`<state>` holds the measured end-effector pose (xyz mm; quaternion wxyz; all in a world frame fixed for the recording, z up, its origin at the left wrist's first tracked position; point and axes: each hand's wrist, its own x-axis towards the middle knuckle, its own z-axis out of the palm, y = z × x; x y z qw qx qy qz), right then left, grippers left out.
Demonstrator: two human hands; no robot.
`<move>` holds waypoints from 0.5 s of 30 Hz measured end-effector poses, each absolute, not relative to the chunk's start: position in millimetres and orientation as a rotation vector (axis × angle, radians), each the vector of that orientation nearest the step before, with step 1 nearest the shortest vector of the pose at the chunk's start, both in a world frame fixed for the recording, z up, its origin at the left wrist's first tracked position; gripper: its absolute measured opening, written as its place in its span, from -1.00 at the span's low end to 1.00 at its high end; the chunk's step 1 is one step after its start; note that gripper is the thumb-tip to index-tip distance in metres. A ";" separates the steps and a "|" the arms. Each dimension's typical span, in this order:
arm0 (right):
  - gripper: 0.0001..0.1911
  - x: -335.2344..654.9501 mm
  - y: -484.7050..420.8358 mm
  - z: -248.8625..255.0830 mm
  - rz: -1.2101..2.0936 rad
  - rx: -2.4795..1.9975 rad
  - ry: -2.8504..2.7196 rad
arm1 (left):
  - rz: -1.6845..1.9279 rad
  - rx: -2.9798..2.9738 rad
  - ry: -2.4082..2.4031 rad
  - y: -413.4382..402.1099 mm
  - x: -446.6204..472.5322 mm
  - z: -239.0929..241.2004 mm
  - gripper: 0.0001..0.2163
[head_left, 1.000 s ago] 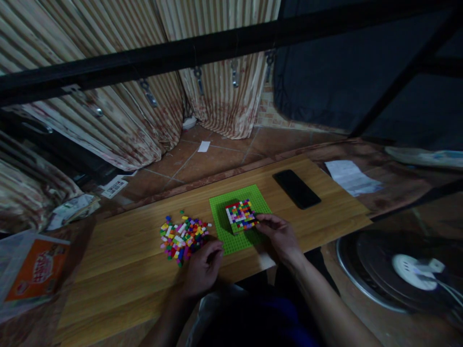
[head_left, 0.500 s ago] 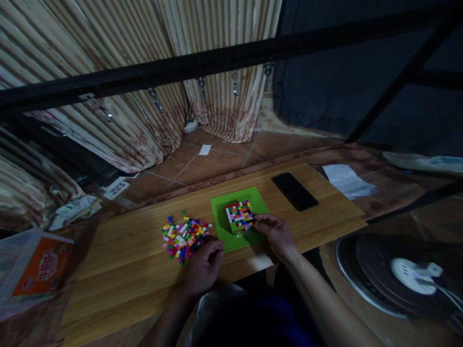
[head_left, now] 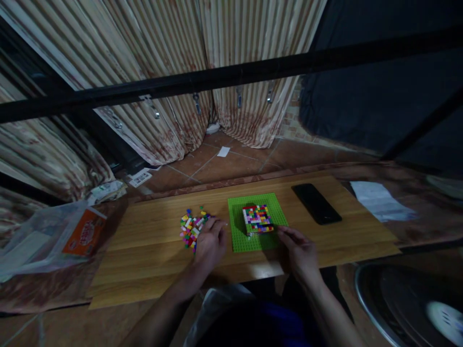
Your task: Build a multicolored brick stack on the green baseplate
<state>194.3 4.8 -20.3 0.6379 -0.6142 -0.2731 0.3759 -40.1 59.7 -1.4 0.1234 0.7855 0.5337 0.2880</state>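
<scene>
A block of small multicoloured toy bricks (head_left: 257, 217) stands on the green studded baseplate (head_left: 238, 243). My right hand (head_left: 298, 248) is at the block's near right corner, fingertips pinched together. Whether they touch the block or hold a small brick is too dim to tell. My left hand (head_left: 211, 241) reaches over the right side of a heap of loose toy bricks (head_left: 191, 226), covering part of it. Its fingers are curled together and point toward the baseplate; what they hold, if anything, is hidden.
A black phone (head_left: 316, 203) lies on the wooden table (head_left: 144, 260), right of the baseplate. A clear plastic box with an orange label (head_left: 85, 233) stands beyond the left end. Crumpled white paper (head_left: 379, 200) lies past the right end. A dark rail (head_left: 217, 77) crosses before striped curtains.
The view has swung left, shifting everything rightward. My left hand has moved forward from the heap's near edge to over its right side. My right hand stays by the block's corner.
</scene>
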 end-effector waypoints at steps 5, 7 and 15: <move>-0.69 194.1 -1.9 -17.7 0.846 -1.461 -0.648 | 0.553 2.527 1.604 85.8 -31.7 5.3 -0.84; -0.68 194.7 -4.6 -16.1 0.840 -1.465 -0.645 | 0.519 2.560 1.624 88.9 -30.2 6.0 -0.83; -0.69 176.7 -18.0 -7.8 0.883 -1.471 -0.734 | 0.722 2.229 1.393 64.5 -19.2 21.3 -0.84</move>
